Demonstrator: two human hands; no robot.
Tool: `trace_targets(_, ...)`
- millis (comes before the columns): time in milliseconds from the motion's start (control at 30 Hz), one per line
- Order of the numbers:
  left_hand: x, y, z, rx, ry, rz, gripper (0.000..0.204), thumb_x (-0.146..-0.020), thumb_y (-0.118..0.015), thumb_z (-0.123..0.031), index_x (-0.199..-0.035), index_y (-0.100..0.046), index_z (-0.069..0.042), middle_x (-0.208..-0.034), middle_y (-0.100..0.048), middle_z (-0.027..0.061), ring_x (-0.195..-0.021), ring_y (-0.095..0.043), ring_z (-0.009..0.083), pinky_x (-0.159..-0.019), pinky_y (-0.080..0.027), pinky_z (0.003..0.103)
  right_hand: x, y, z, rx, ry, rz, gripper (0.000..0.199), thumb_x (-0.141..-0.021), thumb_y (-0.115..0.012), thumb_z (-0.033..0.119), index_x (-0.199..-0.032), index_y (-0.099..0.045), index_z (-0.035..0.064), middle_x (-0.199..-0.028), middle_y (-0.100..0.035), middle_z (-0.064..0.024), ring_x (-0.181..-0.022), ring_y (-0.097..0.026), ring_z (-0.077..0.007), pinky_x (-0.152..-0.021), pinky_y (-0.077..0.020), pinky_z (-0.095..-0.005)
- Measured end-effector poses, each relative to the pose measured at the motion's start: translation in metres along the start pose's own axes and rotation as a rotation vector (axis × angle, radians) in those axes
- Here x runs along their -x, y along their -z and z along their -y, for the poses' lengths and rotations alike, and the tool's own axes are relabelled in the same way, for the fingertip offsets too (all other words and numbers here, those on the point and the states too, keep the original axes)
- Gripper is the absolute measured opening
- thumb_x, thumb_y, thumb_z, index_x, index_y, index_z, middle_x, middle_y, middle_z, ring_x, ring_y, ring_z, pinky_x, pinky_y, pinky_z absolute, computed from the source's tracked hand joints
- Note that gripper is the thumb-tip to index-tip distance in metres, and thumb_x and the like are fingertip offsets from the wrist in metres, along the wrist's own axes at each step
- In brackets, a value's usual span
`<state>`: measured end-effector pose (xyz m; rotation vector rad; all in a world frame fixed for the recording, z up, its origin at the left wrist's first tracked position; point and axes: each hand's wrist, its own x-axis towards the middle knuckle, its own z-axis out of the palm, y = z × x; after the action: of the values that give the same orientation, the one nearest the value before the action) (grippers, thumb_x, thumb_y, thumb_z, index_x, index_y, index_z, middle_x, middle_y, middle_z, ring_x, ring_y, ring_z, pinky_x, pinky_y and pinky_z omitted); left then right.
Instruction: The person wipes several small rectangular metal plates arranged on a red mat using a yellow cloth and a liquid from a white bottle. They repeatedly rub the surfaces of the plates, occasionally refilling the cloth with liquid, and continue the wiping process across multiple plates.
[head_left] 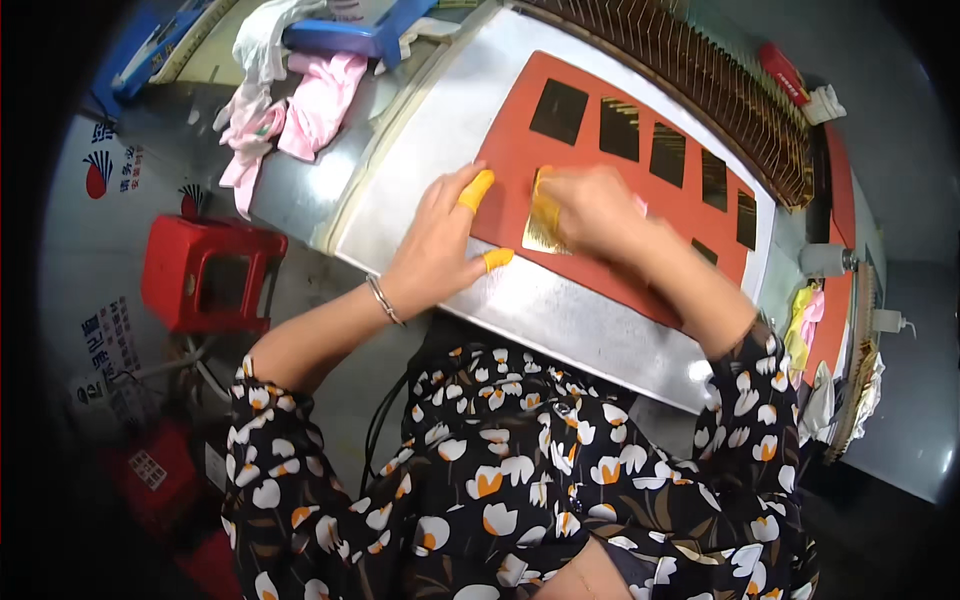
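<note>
On a red mat [512,110] lie several dark, shiny rectangular plates [560,111] in rows. One plate by the near left edge looks gold and reflective [541,238]. Over that gold plate my right hand [595,208] is closed, its yellow-covered fingertip pressed down. A bit of pink shows at the hand's side; what the fingers hold, if anything, is hidden. My left hand [440,235] rests at the mat's left edge, thumb and index finger spread apart in yellow finger cots, holding nothing.
A long rack [690,75] with upright slots runs along the back of the white table [420,140]. Pink cloths [322,100] and a blue tray [350,35] sit at the far left. A red stool [205,275] stands left; a spray bottle [826,260] is right.
</note>
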<state>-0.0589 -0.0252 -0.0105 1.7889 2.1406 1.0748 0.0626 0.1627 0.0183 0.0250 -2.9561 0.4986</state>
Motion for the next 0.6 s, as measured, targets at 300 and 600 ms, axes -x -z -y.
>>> trace_targets(300,0.0,0.0,0.002,0.024,0.021,0.014,0.077,-0.067,-0.077,-0.012,-0.132,-0.037,0.0,-0.137,-0.038,0.0162,-0.124,-0.038,0.0342,-0.103,-0.033,0.04,0.132,0.039,0.049,-0.155,-0.246,-0.064,0.01,-0.08,-0.063,0.01,-0.083,-0.058,0.0022,-0.068,-0.06,-0.0103,-0.058,-0.061,-0.026,-0.054,-0.0478,-0.035)
trace_targets(600,-0.008,0.001,-0.009,0.015,0.032,0.053,0.088,-0.06,-0.082,-0.01,-0.135,-0.036,-0.003,-0.136,-0.039,0.0153,-0.124,-0.038,0.0332,-0.105,-0.033,0.039,0.286,0.063,-0.014,0.006,-0.958,-0.405,0.012,-0.089,-0.056,0.012,-0.086,-0.058,-0.0002,-0.061,-0.061,-0.0088,-0.055,-0.06,-0.0166,-0.053,-0.0461,-0.0273)
